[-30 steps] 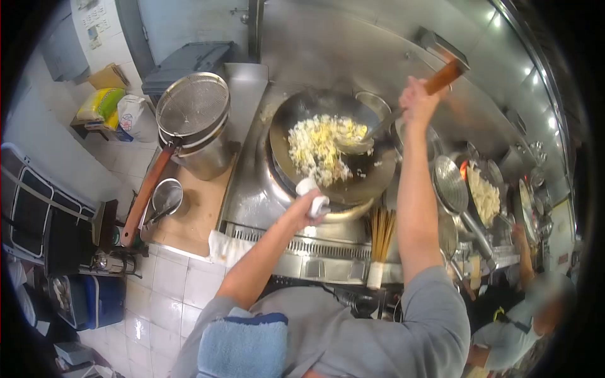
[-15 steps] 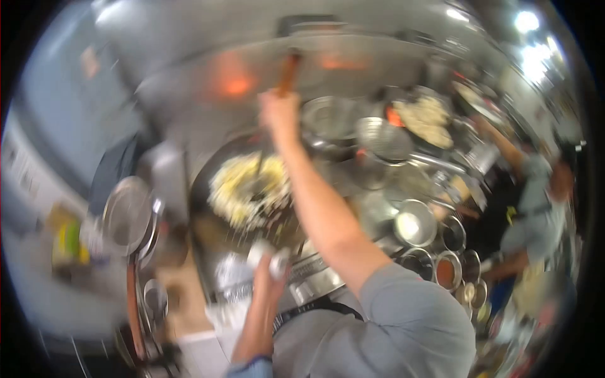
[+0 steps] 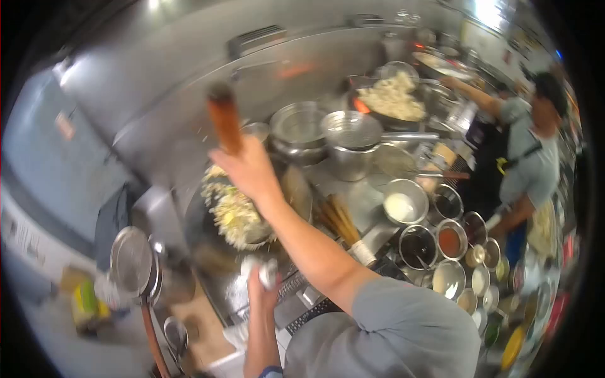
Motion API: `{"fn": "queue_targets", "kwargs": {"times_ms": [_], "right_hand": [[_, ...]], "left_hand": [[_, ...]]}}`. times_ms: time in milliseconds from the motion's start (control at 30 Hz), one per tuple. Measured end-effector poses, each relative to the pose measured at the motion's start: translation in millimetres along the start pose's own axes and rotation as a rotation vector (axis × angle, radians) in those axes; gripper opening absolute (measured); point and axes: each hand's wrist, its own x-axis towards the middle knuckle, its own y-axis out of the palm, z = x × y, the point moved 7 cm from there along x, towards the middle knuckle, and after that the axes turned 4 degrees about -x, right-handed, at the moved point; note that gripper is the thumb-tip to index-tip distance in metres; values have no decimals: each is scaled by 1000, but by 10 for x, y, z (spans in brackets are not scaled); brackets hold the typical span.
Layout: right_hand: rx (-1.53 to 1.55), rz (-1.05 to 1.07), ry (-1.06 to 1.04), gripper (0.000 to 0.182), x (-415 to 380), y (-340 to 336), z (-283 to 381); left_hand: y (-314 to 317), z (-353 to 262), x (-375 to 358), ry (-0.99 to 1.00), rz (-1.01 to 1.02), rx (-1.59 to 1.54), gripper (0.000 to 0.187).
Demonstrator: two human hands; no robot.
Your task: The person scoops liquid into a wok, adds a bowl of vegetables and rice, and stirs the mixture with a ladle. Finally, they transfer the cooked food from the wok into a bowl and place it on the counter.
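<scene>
My right hand is closed around the wooden handle of a cooking utensil, its end pointing up. The utensil's head is mostly hidden by my hand and the food. Below it, a dark wok holds pale shredded food with yellow and green bits, spread toward the left side. At the wok's near edge, my left hand is closed on a bunched white cloth. What lies under the cloth is hidden.
A strainer stands left. Pots and a perforated ladle are behind my right arm, a bamboo brush beside it. Seasoning bowls crowd the right. Another person works beyond, near a wok of pale food.
My right hand and the utensil handle have moved left and nearer over the wok. The food has shifted in the wok. The view has turned right; my left hand stays at the near edge.
</scene>
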Motion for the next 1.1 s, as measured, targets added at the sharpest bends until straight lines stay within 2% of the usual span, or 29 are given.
{"fn": "queue_targets", "kwargs": {"times_ms": [33,67,100,133,167,200,233,300,367,400,467,500,567,633,733,833,867,967,1067,1100], "right_hand": [[69,-41,-25,24,-235,83,-110],[23,-91,-3,26,-272,211,-448],[25,-148,126,21,-208,293,-566],[-47,-172,92,21,19,328,-631],[-130,-204,33,20,286,324,-480],[-103,-196,-68,18,605,316,-383],[-136,-306,-193,19,942,258,-362],[41,-194,-215,24,1192,213,88],[231,-98,-66,26,1031,268,441],[296,-51,-87,24,950,296,482],[299,-62,-73,24,645,344,197],[264,-37,-107,25,514,409,-160],[220,94,54,20,329,603,-1144],[208,33,59,23,407,494,-861],[245,75,82,26,396,207,-447],[223,129,85,28,358,168,-1117],[159,146,-1,27,517,205,-1176],[281,13,-2,24,945,175,-798],[226,-93,-6,22,979,188,-1202],[355,-86,123,21,917,337,-1487]], "left_hand": [[14,-104,264,11,10,8,25],[-72,-141,515,244,130,300,25],[-141,-20,397,245,79,318,25],[-195,99,270,245,28,335,25],[-97,275,-28,40,-139,53,25],[-192,441,-156,2,-78,44,29],[-52,415,-451,5,-2,14,32],[-111,342,-362,62,-52,-28,28],[94,-56,-116,55,-56,-82,25],[133,-204,82,59,-93,-117,23],[22,-241,449,46,-88,-113,21],[-61,-215,625,34,-50,-75,21],[-164,-158,778,4,-5,-16,22],[-195,-135,847,-18,15,22,22],[-134,-190,762,-54,-39,41,23],[-161,-142,796,-76,-14,7,15],[-217,-119,844,-83,-31,42,16],[-141,-169,731,-119,-63,20,16],[-191,-150,731,-124,-52,1,17],[-160,-144,707,-127,-54,-19,17]]}}
